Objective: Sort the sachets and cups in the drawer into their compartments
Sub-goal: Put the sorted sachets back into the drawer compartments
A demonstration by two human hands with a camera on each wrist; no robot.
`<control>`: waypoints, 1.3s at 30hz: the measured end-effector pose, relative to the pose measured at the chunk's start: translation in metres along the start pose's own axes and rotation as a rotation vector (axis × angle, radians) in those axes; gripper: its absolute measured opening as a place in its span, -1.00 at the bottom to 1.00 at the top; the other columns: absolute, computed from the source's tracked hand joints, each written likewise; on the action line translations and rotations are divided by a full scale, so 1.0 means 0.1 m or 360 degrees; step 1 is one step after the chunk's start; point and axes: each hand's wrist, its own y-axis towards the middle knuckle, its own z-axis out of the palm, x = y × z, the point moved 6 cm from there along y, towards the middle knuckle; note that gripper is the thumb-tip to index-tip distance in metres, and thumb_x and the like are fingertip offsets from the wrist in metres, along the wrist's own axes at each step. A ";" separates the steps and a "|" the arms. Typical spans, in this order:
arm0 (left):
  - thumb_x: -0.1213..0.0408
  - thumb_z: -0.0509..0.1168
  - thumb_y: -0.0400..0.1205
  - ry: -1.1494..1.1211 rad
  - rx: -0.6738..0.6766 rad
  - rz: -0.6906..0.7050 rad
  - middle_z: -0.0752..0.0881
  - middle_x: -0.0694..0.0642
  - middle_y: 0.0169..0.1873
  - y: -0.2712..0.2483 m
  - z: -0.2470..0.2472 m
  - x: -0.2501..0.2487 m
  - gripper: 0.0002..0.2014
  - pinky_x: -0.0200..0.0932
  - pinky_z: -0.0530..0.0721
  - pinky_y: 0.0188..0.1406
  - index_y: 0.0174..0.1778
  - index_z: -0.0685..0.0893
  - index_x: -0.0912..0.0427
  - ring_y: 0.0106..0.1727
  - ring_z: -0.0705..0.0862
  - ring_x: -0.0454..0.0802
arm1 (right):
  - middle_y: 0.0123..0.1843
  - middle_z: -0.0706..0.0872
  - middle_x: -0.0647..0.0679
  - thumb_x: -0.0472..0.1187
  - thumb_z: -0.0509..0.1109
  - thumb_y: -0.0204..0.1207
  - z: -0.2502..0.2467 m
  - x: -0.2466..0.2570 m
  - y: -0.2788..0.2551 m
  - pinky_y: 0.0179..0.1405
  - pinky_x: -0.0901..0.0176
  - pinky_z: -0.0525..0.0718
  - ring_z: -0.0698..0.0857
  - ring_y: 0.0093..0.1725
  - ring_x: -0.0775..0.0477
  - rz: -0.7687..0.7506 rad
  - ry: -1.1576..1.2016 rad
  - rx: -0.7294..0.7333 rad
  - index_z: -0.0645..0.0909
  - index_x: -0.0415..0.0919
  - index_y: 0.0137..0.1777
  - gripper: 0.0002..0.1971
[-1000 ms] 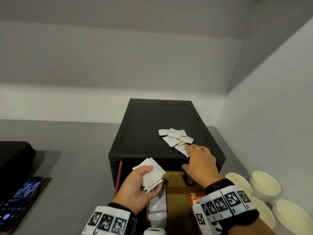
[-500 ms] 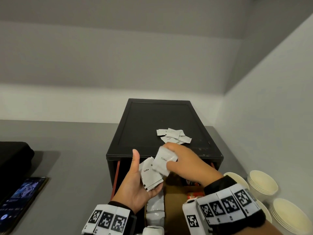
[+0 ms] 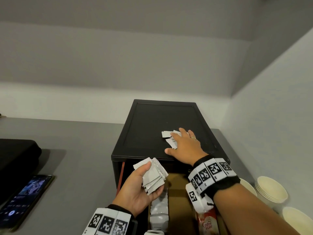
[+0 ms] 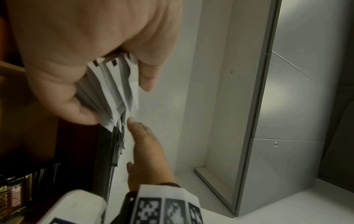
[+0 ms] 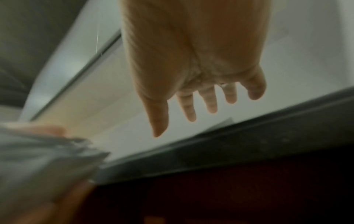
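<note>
The left hand (image 3: 135,189) is gripping a fanned stack of white sachets (image 3: 153,175) right in front of the black box (image 3: 152,126), thumb on top and fingers curled underneath, with the stack's long side slanting up toward the box. The right hand (image 3: 184,146) is lying flat on the box's lid, fingers spread and straight, pressing on a loose pile of sachets (image 3: 167,136) that's lying every which way. The open drawer (image 3: 176,192) is sticking out under the box's front edge.

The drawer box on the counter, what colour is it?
Black, clearest in the head view: drawer box.
</note>
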 end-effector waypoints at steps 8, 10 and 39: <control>0.23 0.29 0.63 0.0052 -0.0106 -0.0015 0.74 0.32 -0.15 0.01 -0.07 -0.01 -0.76 0.06 0.63 -0.15 0.11 0.65 0.31 -0.16 0.69 0.20 | 0.62 0.25 -0.06 0.23 0.26 0.54 0.16 0.02 -0.14 0.58 -0.18 0.16 0.19 0.61 -0.13 -0.0219 -0.0162 0.0099 0.21 0.08 0.61 -0.33; 0.24 0.29 0.63 0.0072 -0.0137 -0.0027 0.73 0.32 -0.17 0.02 -0.08 0.00 -0.78 0.06 0.62 -0.16 0.08 0.64 0.32 -0.17 0.68 0.20 | 0.48 0.42 0.00 0.07 0.34 0.56 0.15 0.05 -0.21 0.50 0.02 0.28 0.35 0.50 -0.07 -0.0318 -0.0063 -0.0050 0.31 0.07 0.57 -0.41; 0.12 0.26 0.60 0.0016 0.0197 0.0023 0.78 0.29 -0.18 -0.05 0.10 0.01 -0.69 0.02 0.70 -0.04 0.01 0.70 0.31 -0.17 0.75 0.14 | -0.25 0.67 0.05 -0.21 0.55 0.40 0.07 0.34 -0.83 -0.19 0.40 0.59 0.65 -0.20 0.12 -0.0537 0.1325 -0.0543 0.70 -0.08 -0.36 -0.86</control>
